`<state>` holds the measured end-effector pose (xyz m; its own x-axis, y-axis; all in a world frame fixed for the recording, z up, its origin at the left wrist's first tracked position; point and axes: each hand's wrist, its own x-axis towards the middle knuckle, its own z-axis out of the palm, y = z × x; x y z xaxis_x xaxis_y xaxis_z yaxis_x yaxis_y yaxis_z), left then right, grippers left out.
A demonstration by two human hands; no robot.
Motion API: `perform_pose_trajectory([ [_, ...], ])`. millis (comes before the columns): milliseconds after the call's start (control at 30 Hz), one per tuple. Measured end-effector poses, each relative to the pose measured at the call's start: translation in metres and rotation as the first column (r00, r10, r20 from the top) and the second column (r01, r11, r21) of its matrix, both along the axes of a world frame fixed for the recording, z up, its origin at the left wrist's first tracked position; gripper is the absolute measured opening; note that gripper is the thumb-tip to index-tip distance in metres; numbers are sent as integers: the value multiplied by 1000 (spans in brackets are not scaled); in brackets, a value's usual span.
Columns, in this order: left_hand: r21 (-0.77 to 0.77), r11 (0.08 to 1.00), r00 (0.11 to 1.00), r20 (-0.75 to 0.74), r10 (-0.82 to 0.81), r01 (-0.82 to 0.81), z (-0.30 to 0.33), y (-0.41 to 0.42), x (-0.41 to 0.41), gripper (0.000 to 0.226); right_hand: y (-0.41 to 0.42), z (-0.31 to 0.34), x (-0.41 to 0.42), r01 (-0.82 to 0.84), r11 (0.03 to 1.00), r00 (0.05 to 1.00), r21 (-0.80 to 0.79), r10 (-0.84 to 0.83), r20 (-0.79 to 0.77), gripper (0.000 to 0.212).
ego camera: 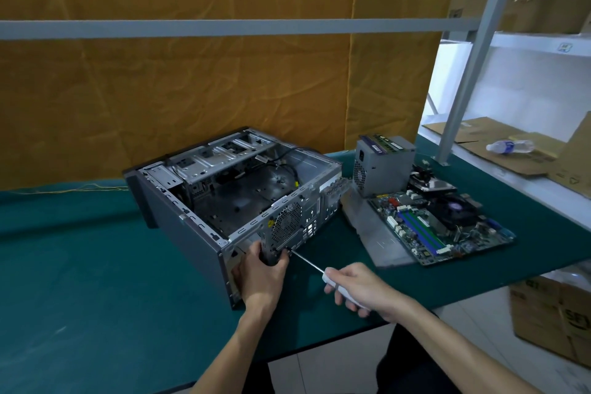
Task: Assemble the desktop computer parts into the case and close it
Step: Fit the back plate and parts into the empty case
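Your left hand (265, 261) grips a dark part at the case's (192, 233) rear corner; your right hand (361, 286) grasps the screwdriver (307, 262). Beyond your right hand lies the motherboard (441, 227): probably light but fragile, so lift it by its edges.

An open grey metal computer case (230, 198) lies on its side near the middle of the green-covered desk (80, 281), its open side up. To its right, by the desk's right edge, a green motherboard (447, 227) rests partly on a flat grey metal side panel (374, 233). Behind the motherboard, toward the far right corner, stands a grey boxy power supply unit (380, 169). Before the case's near right corner, the left hand (259, 275) grips that corner, and right of it the right hand (358, 288) holds a white-handled screwdriver (319, 272), its tip against the case's rear face.
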<state>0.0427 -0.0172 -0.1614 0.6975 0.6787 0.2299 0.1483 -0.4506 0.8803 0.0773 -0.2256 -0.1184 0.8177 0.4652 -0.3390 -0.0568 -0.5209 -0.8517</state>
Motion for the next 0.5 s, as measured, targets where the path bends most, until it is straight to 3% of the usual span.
perform_pose_trajectory([
  [33, 1, 1000, 1000, 0, -6, 6, 0, 0, 0, 32, 0, 1, 0, 40, 999, 999, 21, -39, -21, 39],
  [67, 4, 1000, 1000, 3, -10, 10, 0, 0, -1, 31, 0, 0, 0, 82, 997, 995, 3, -82, 64, 35],
  [133, 13, 1000, 1000, 17, -1, 1, 0, 0, -2, 34, -3, -5, 0, 142, 983, 909, -112, -85, 408, 29],
  [200, 17, 1000, 1000, 24, 12, -13, 0, -1, -2, 43, -4, -11, -3, 141, 968, 791, -207, 16, 612, 31],
  [267, 22, 1000, 1000, 21, 18, -18, -1, -1, -2, 45, -2, -12, -5, 94, 971, 833, -222, 46, 552, 43],
  [333, 14, 1000, 1000, 22, 10, -10, -1, 0, -2, 45, 2, -7, -5, 63, 997, 977, -49, -52, 205, 47],
  [400, 9, 1000, 1000, 14, -6, 6, -3, 1, -1, 45, 4, -2, -5, 100, 994, 993, 36, -97, -73, 44],
  [433, 13, 1000, 1000, 9, -9, 9, -4, 1, -1, 45, 3, -1, -5, 110, 993, 992, 45, -107, -68, 40],
  [500, 19, 1000, 1000, 5, -10, 10, -5, 2, -1, 45, -2, -2, -4, 130, 991, 976, 17, -131, 177, 31],
])
